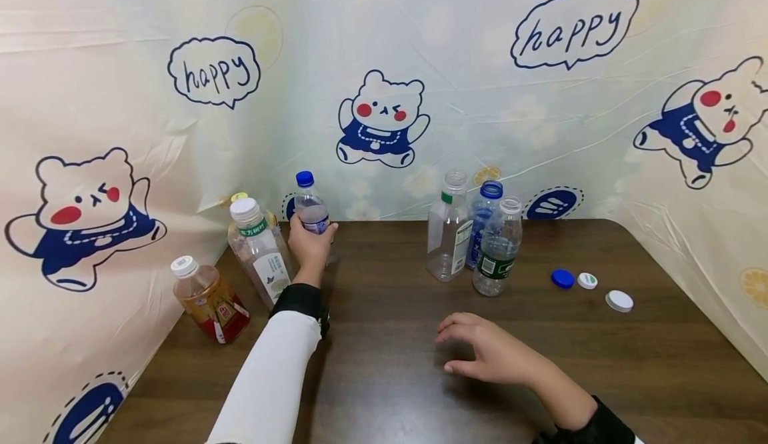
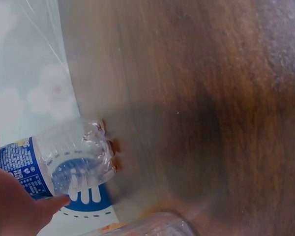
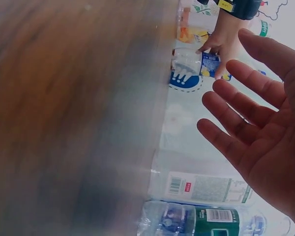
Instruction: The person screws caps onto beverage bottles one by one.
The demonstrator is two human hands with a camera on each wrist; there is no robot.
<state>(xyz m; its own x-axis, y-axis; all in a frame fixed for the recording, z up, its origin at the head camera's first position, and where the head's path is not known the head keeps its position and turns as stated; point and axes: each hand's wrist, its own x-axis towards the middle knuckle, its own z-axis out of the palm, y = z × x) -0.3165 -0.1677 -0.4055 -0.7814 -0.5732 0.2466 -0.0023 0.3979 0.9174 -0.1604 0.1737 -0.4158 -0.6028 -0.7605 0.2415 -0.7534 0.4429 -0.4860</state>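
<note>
Fingers of the left hand (image 1: 309, 244) curl around a clear blue-capped bottle (image 1: 313, 212) at its label. Just left of them stands a tall green-banded bottle (image 1: 259, 247), and farther left a bottle of reddish drink (image 1: 213, 303). Well to their right, the right hand (image 1: 501, 354) hovers over the table (image 1: 384, 371), its fingers loosely spread; beyond those stand three uncapped bottles (image 1: 495, 251), with three loose caps (image 1: 587, 281) farther right.

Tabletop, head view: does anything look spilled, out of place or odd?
No spill shows. What stands out: a blue cap, a small white cap and a larger white cap lie loose on the right, while the tall bottle, blue-necked bottle and green-labelled bottle to their left stand uncapped; the held bottle is capped.
</note>
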